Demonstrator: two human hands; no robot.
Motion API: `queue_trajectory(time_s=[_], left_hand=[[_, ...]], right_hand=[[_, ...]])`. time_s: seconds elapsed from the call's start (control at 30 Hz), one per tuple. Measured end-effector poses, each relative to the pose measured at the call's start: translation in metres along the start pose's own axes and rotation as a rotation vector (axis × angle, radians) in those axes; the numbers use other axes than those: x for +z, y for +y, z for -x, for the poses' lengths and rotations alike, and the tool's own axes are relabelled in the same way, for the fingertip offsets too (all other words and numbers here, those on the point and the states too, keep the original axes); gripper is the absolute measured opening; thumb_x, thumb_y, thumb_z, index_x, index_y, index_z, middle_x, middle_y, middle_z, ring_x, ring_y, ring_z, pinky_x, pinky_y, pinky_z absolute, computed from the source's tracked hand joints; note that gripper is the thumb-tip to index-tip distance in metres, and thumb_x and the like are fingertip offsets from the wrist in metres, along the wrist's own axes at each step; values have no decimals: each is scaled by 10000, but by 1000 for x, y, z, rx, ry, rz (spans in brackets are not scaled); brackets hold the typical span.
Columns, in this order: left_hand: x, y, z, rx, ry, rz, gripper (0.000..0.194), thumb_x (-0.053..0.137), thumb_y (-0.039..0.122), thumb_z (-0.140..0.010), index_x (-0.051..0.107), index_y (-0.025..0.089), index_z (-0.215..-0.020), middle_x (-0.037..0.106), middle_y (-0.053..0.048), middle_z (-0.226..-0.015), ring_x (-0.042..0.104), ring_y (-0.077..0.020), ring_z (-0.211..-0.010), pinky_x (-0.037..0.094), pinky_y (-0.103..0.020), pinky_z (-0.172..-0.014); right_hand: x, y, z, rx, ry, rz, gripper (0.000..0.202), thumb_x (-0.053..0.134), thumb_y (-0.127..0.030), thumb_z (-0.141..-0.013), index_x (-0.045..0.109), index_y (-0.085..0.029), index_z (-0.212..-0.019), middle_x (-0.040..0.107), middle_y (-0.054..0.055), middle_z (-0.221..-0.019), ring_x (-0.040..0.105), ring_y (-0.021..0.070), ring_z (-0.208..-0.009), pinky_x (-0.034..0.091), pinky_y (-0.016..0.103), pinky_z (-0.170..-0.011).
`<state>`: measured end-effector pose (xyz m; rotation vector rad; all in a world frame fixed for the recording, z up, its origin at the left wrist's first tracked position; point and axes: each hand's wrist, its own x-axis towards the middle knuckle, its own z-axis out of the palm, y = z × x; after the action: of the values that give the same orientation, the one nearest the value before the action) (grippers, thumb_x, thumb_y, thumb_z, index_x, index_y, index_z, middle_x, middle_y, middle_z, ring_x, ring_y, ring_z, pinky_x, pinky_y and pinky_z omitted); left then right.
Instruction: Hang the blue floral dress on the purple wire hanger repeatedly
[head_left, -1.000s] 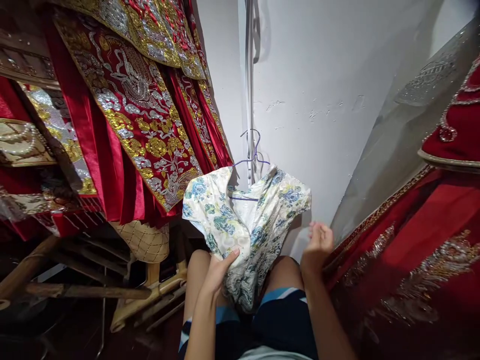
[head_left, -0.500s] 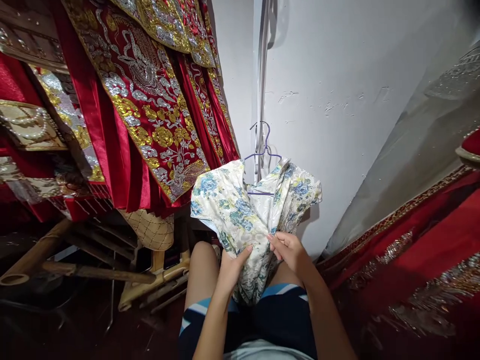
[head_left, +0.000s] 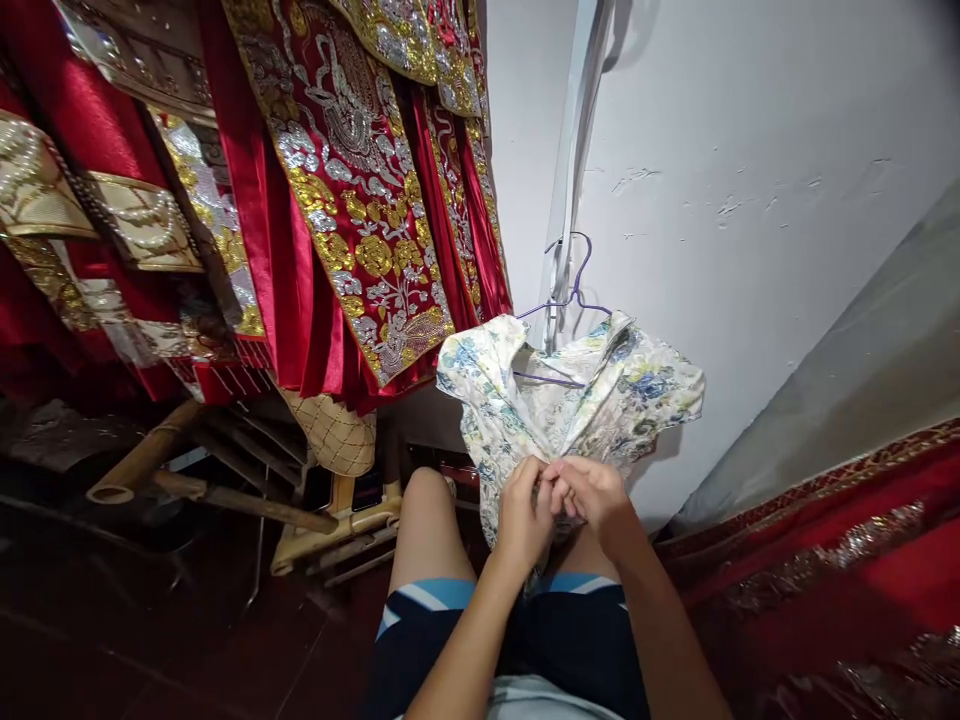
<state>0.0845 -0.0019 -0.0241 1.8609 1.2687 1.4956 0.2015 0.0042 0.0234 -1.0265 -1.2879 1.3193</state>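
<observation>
Two hands (head_left: pixel 559 500) pinching one floral dress (head_left: pixel 600 395), one hanger (head_left: pixel 566 300)

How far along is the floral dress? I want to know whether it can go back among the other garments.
Done: the floral dress already sits on the purple hanger. In hand: the left hand and right hand pinch the fabric together at the front opening, apparently fastening it. Left: the opening above them looks unclosed, and the dress rests by the white wall, apart from the red embroidered garments.

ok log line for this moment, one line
left hand: pinching floral dress front | right hand: pinching same spot | dress on purple hanger by white wall
</observation>
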Motion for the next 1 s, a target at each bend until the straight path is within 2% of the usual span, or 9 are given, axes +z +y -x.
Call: queue_trajectory(time_s=[0.1,0.23,0.33,0.47,0.6,0.67,0.77,0.87,1.0], left_hand=[[-6,-4,-2,-4,-110,-58,157,423,215,-951,467,201,-801,522,-9,-769,482,-157,-716,352,-254,-663],[-10,-13,6,11,-207,-110,152,411,193,-940,484,200,-807,520,-19,-774,467,-163,-702,342,-261,-653],[-11,-20,8,5,-256,-112,156,437,187,-919,504,198,-779,524,-19,-749,472,-167,-679,341,-262,-637],[-23,-11,-15,26,-237,-50,114,494,235,-918,574,193,-849,574,-24,-767,544,-182,-739,403,-272,-687],[-44,30,-73,237,58,-4,258,492,254,-957,586,190,-1189,655,-62,-941,592,-172,-822,450,-287,-785],[-52,55,-106,365,113,-31,306,487,248,-969,566,205,-1262,651,-60,-976,587,-160,-818,455,-285,-790],[-56,82,-144,532,36,-161,173,506,238,-967,653,181,-1037,628,-45,-898,570,-156,-808,444,-276,-766],[-57,94,-162,629,25,-261,166,508,221,-964,626,154,-868,603,-47,-860,554,-160,-823,432,-277,-772],[-84,85,-177,452,372,-66,160,526,206,-951,616,141,-835,602,-24,-821,555,-143,-816,432,-261,-790]], right_hand=[[-3,-36,-29,-76,121,-100,348,694,-492,-733,651,-148,-707,557,-7,-435,368,70,-354,213,208,-364],[-7,-98,-71,-183,166,-153,272,729,-373,-701,621,-137,-621,480,-34,-395,321,49,-349,194,198,-355],[-6,-120,-83,-241,152,-154,241,687,-354,-741,625,-138,-655,473,-42,-402,326,51,-352,196,191,-355],[-2,-109,-72,-279,69,-91,287,622,-437,-804,619,-159,-732,510,-45,-422,350,59,-348,227,186,-361],[-4,-100,-60,-313,33,6,309,576,-454,-840,607,-167,-732,523,-40,-412,383,73,-354,271,196,-383],[-6,-105,-58,-354,22,79,313,563,-453,-856,606,-170,-729,527,-38,-414,404,81,-363,296,203,-404],[-9,-110,-64,-425,22,142,311,543,-451,-873,602,-179,-735,517,-46,-415,420,90,-373,313,213,-429],[-10,-92,-78,-426,98,205,286,519,-398,-871,598,-183,-700,501,-53,-407,416,94,-377,315,221,-449],[-7,-40,-83,-248,146,271,270,526,-316,-799,577,-185,-568,496,-40,-383,423,98,-383,320,225,-469]])
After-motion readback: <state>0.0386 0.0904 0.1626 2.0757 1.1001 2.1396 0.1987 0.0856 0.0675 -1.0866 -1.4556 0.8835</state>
